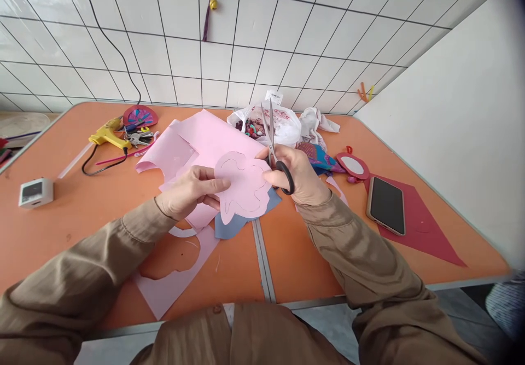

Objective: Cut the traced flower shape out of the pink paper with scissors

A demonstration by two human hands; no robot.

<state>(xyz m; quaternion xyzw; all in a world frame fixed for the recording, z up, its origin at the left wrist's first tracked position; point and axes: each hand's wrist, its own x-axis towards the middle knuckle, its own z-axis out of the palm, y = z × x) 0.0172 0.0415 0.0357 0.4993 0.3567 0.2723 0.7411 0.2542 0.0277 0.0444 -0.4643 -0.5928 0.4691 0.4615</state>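
Observation:
A pink paper cutout (241,187) with a wavy drawn outline is pinched at its left side by my left hand (194,190). Black-handled scissors (272,140) sit in my right hand (301,173), their blades parted and pointing up and away from the paper. My right thumb and fingertips also touch the cutout's right edge. Behind the cutout lie large pink sheets (205,135), and a blue-grey paper piece (232,227) shows below it. Nearer me is a pink offcut (166,294) with a rounded opening.
A yellow glue gun (109,135), keys (139,137) and a white box-shaped device (36,192) are on the left. At the back stands a white plastic bag (287,127). A phone (386,205) lies on red paper (430,225) at right. A seam divides the orange table (303,261).

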